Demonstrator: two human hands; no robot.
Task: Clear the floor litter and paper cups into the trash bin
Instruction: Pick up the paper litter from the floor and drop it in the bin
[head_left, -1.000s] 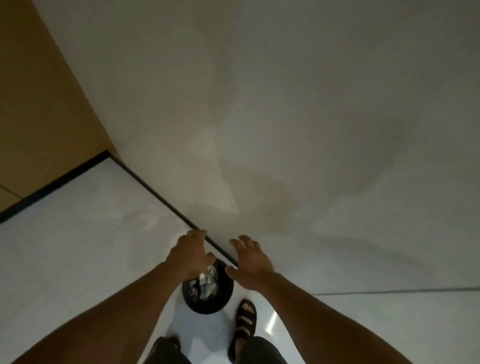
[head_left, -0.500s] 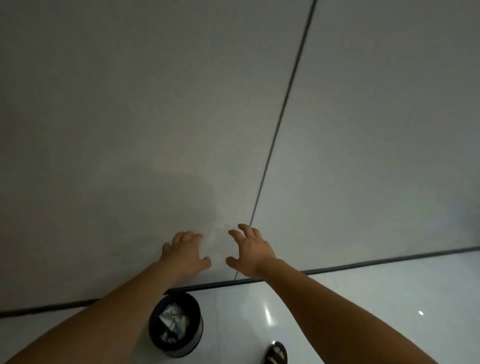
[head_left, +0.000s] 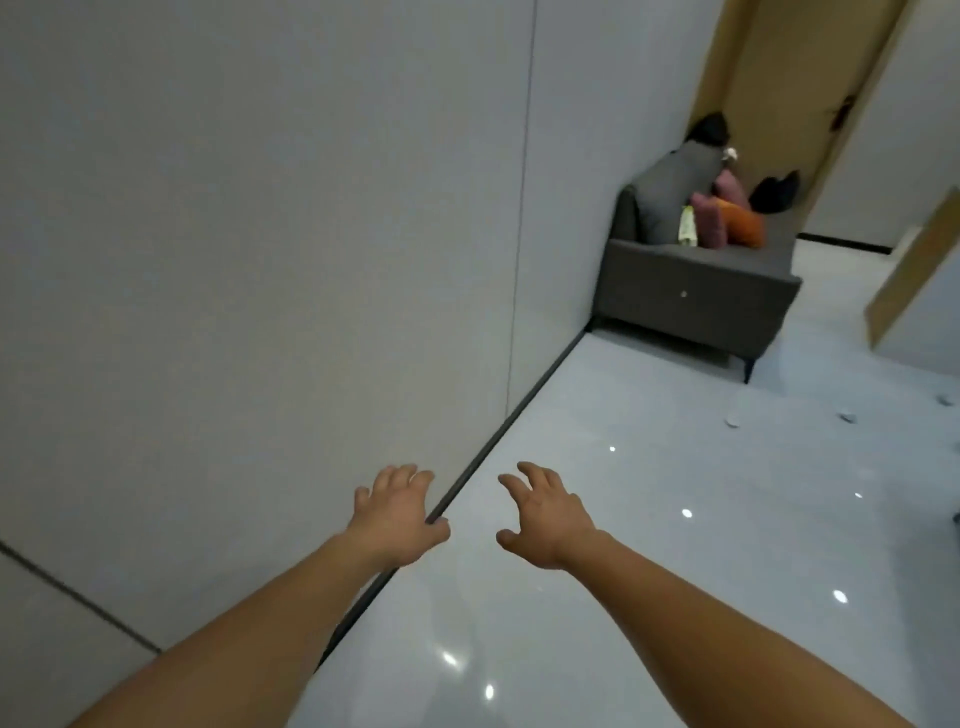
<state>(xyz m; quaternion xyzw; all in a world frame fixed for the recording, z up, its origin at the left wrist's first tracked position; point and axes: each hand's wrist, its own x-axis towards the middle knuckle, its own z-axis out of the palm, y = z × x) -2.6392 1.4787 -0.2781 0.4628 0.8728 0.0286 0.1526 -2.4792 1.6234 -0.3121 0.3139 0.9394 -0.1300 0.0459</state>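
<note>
Both of my arms reach forward over the glossy white floor. My left hand (head_left: 397, 512) hangs over the black skirting line with fingers loosely spread and nothing in it. My right hand (head_left: 545, 514) is beside it, fingers relaxed and slightly curled, also holding nothing. Far to the right, a few small pale bits of litter (head_left: 733, 418) (head_left: 847, 417) lie on the floor near the sofa; they are too small to tell whether they are cups. The trash bin is out of view.
A grey panelled wall (head_left: 260, 260) fills the left side. A dark grey sofa (head_left: 696, 291) with purple and orange cushions stands against it at the back right. A brown door (head_left: 795, 93) is behind the sofa, and a wooden panel (head_left: 914, 270) leans at the right edge.
The view has swung right, away from the black bin with crumpled paper, which has left the frame. The sofa and floor litter have come into view. Both hands stay held out with nothing in them.
</note>
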